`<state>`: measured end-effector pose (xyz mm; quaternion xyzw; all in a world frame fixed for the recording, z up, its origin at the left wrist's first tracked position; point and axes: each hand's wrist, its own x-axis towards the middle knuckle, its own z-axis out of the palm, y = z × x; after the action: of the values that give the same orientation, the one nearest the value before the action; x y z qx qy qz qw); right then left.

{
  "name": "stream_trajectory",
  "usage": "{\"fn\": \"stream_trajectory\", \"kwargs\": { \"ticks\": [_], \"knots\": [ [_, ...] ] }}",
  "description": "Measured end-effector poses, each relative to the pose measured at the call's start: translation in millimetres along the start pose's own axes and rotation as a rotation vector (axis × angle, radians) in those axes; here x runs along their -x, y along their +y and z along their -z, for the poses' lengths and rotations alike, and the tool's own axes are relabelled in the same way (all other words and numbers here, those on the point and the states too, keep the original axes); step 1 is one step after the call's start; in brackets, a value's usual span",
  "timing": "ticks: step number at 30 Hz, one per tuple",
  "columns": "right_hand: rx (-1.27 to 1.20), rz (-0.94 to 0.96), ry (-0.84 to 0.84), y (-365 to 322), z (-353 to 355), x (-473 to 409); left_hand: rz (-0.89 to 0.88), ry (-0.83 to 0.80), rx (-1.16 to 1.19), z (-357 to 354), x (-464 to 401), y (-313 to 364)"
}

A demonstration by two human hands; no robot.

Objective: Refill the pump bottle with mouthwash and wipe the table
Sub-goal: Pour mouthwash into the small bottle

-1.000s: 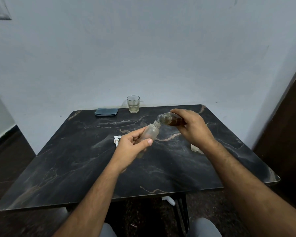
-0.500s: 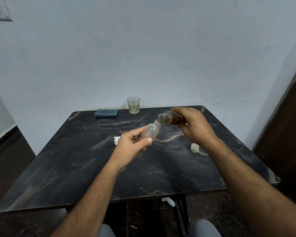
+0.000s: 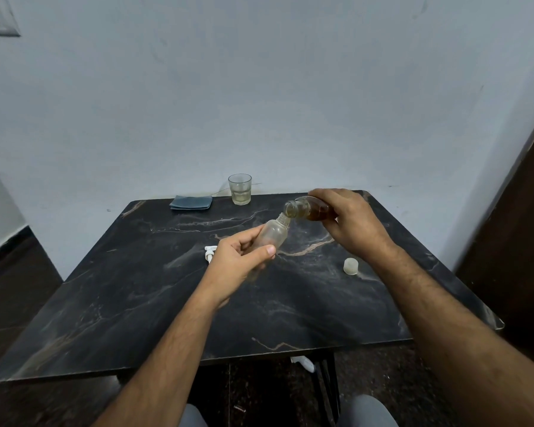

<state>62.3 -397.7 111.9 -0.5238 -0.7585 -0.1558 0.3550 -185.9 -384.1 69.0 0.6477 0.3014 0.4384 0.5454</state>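
Observation:
My left hand (image 3: 239, 260) grips a small clear pump bottle (image 3: 274, 233) with its pump off, tilted with the open neck up and to the right. My right hand (image 3: 350, 221) holds a brown mouthwash bottle (image 3: 309, 208) tipped on its side, its open mouth right at the clear bottle's neck. Amber liquid shows inside the brown bottle. The white pump head (image 3: 209, 253) lies on the table, partly hidden behind my left hand. A pale cap (image 3: 350, 266) stands on the table under my right forearm. A folded blue-grey cloth (image 3: 191, 202) lies at the back edge.
The black marble table (image 3: 130, 303) stands against a white wall. A glass (image 3: 240, 189) with a little pale liquid stands at the back beside the cloth. A dark door or panel rises at the right. A white object lies on the floor under the table.
The two bottles stay mouth to neck, with the brown bottle tipped slightly further. My right forearm has shifted, so the pale cap is now in full view.

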Motion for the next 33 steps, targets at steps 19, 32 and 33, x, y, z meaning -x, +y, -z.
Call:
{"fn": "stream_trajectory", "kwargs": {
  "ticks": [19,32,33],
  "knots": [
    [0.036,-0.001,0.004,-1.4,3.8,-4.0,-0.007,0.011,0.0,-0.9,-2.5,-1.0],
    [0.044,0.003,0.028,-2.1,4.9,-7.1,0.008,0.021,0.01,-1.6,-5.2,-1.7],
    [0.042,0.005,0.028,-2.0,5.0,-7.2,0.01,0.021,0.01,-2.0,-5.1,-1.3]
  ]
}}
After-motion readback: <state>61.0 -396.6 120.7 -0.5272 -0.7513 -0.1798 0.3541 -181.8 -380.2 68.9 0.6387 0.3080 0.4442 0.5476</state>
